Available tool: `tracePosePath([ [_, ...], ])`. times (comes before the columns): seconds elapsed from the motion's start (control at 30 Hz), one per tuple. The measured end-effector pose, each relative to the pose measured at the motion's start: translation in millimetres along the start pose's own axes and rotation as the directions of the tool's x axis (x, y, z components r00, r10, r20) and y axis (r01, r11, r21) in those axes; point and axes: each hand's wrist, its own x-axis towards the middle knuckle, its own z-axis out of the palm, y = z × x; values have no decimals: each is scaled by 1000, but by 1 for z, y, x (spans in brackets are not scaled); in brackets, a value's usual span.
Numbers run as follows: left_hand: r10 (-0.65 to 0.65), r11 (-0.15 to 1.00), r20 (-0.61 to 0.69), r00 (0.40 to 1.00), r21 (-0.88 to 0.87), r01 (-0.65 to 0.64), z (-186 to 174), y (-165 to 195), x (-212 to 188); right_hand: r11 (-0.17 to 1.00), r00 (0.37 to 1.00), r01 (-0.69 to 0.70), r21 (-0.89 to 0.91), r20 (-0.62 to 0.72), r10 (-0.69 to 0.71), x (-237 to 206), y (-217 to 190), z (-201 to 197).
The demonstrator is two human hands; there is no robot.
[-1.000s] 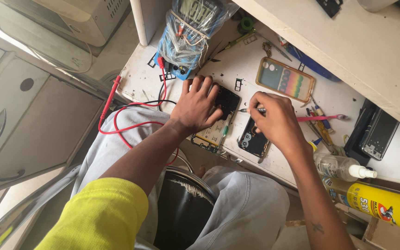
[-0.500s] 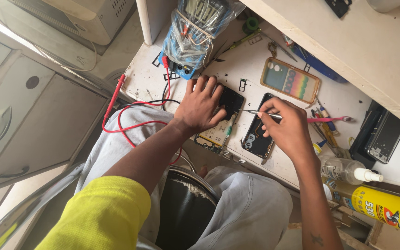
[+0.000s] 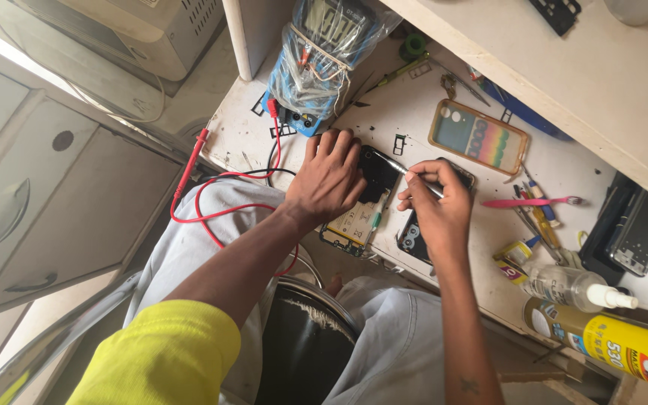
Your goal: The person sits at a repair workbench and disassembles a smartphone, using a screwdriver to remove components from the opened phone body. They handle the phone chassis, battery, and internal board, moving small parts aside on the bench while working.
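Right now we are mid-repair on the opened phone, which lies at the centre of the frame near the front edge of the white bench, its back off and its board and battery showing. Our left hand lies flat on its upper end, fingers spread and pressing it down. Our right hand pinches a thin metal tool between thumb and forefinger, its tip touching the dark upper part of the phone. We judge this to be the prying or probing step. A second dark phone lies partly under the right hand. The next move calls for a steady left hand and fine, light pressure at the tip.
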Motion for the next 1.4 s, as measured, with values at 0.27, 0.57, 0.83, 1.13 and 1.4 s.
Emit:
tracePosePath([
  [0.27,-31,999,21,999,-11,31,10,-1,8,997,992,71,18,-104,-69,7,23,18],
  [0.57,-15,999,36,999,45,13,18,-3,11,992,986,112,-64,-113,-119,7,23,22],
  [0.83,-5,1000,13,1000,30,5,20,-3,11,984,976,147,-102,-145,-161,9,24,24],
  [1.13,-14,1000,-17,1000,-23,13,26,-6,12,975,969,182,-125,-145,-199,18,25,20],
  [1.4,-8,999,26,1000,34,8,32,-6,13,972,972,183,-150,-118,-201,15,18,22],
])
